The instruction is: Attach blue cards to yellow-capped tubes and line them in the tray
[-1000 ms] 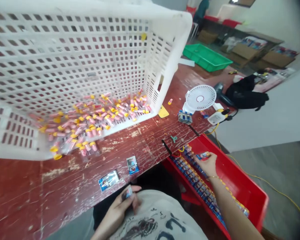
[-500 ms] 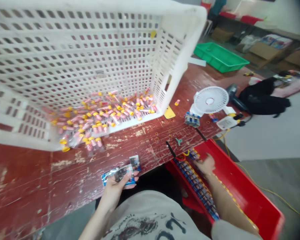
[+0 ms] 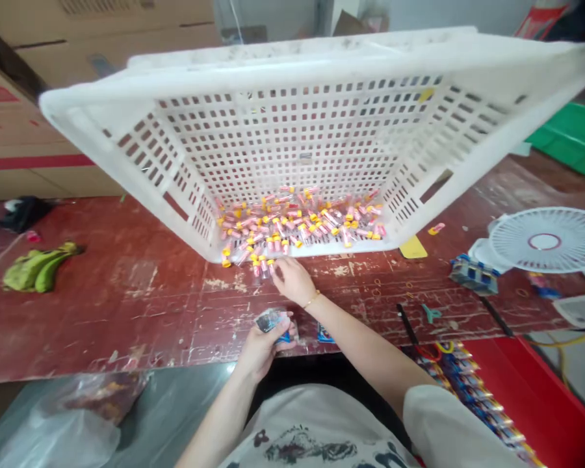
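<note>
My left hand (image 3: 268,341) is closed around a small blue-and-silver printed packet (image 3: 274,320), just above the table's front edge. My right hand (image 3: 295,279) is stretched out to the front of the white crate, its fingertips drawn together at a small pink tube with a yellow cap (image 3: 272,266). Several more such tubes in clear wrappers (image 3: 302,224) lie heaped inside the tipped white crate (image 3: 297,71), and a few spill over its lower lip. Under my right forearm, another blue packet (image 3: 324,333) lies on the table, partly hidden.
To the right are a white fan (image 3: 546,240), a bundle of blue packets (image 3: 474,274), a yellow card (image 3: 413,247) and a teal piece (image 3: 431,313). A red bin (image 3: 541,383) with rows of packets stands below the edge. Bananas (image 3: 41,268) lie left; cardboard boxes (image 3: 29,143) stand behind.
My right hand has gone from the red bin to the tubes at the crate's front. My left hand still holds a packet; another now lies on the table. The view has swung left.
</note>
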Available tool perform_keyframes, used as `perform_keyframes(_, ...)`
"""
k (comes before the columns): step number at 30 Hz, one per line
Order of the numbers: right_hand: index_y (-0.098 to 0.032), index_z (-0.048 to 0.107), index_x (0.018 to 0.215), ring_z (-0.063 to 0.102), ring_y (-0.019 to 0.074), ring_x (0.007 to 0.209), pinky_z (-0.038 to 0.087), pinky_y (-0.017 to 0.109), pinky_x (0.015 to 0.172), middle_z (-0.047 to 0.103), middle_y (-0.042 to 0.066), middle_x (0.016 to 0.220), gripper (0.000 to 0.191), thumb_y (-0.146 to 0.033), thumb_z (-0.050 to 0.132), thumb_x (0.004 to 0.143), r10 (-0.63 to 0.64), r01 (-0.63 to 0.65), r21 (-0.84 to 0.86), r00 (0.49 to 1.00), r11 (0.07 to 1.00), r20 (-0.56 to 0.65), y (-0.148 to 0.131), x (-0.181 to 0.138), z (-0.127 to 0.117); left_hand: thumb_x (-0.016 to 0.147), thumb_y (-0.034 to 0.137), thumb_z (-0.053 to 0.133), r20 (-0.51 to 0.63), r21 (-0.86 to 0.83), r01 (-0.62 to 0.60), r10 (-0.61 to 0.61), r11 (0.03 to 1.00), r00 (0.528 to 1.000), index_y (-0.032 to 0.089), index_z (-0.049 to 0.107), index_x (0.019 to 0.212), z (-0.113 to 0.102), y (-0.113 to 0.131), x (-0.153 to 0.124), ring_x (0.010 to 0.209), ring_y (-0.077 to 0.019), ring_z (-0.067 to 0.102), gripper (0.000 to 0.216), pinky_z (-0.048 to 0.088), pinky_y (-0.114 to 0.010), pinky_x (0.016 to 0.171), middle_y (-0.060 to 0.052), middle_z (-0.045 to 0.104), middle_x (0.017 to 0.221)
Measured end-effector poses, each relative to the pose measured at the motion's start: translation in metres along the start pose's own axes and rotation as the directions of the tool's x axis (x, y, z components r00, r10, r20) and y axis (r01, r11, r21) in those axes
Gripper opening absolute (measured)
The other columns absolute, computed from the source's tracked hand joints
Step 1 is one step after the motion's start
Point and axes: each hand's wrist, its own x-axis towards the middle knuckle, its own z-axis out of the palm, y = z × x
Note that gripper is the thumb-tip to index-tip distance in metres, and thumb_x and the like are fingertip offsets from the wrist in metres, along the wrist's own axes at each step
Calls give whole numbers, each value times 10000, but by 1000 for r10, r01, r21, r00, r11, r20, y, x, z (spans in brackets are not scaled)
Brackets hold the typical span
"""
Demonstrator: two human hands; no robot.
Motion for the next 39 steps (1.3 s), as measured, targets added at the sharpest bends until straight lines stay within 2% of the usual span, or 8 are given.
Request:
perform_keyframes(4,-127,500,1106,532,272,1047,439,402,894,538,175,1136,328,-90,515,780,118,-112,-66,988,992,97,-20,7,24,597,313,843,-93,68,-1,7,998,996,97,700,830,-22,2,0,726,-197,698,348,588,-264,580,-115,736,825)
perform_keyframes(9,-122,417,1203,560,327,1041,445,473,860,531,226,1133,520,-17,564,715,321,-310,-85,933,947,166,-17,-6,14,597,336,839,-132,190,-2,27,982,991,92,701,865,-28,8,5,746,-224,715,388,578,-250,577,-150,744,842)
perform_keyframes(16,-225,398,1117,663,214,791,533,389,729,599,26,863,428,-124,566,737,339,-393,156,896,906,288,14,-47,-26,756,389,712,39,201,61,-71,978,997,105,679,1006,-18,14,6,829,-232,709,380,591,-291,620,-175,720,1011)
perform_keyframes(20,-258,325,1059,683,159,674,561,319,631,601,-49,777,344,-244,558,807,285,-433,677,901,596,326,19,-74,-54,705,372,761,65,243,25,-42,970,997,99,687,939,-6,12,6,761,-230,717,368,580,-270,596,-162,743,884)
perform_keyframes(23,-247,354,928,684,162,746,555,314,680,643,-22,804,324,-319,641,796,284,-264,877,946,402,154,11,-87,-73,611,348,829,84,249,43,-66,968,994,104,688,867,4,13,6,720,-222,718,381,575,-262,588,-125,748,797)
perform_keyframes(28,-251,401,937,648,161,832,537,372,813,621,13,905,285,-303,653,814,174,-15,815,979,580,-106,-2,-95,-88,518,300,878,91,218,16,-37,976,995,92,673,780,15,10,8,596,-176,695,392,571,-249,583,-72,727,677)
perform_keyframes(33,-241,479,983,615,169,856,509,366,833,588,38,941,204,-243,617,832,-5,91,610,990,787,-142,-5,-93,-90,523,308,874,106,237,-10,-16,971,994,95,674,762,21,7,5,567,-151,678,378,566,-237,588,-51,714,665)
perform_keyframes(39,-229,478,925,611,152,802,515,330,773,603,13,856,219,-297,646,804,70,-71,759,997,647,33,3,-85,-84,614,347,825,154,247,-40,2,968,988,92,705,837,25,9,1,707,-205,705,359,579,-262,597,-102,732,790)
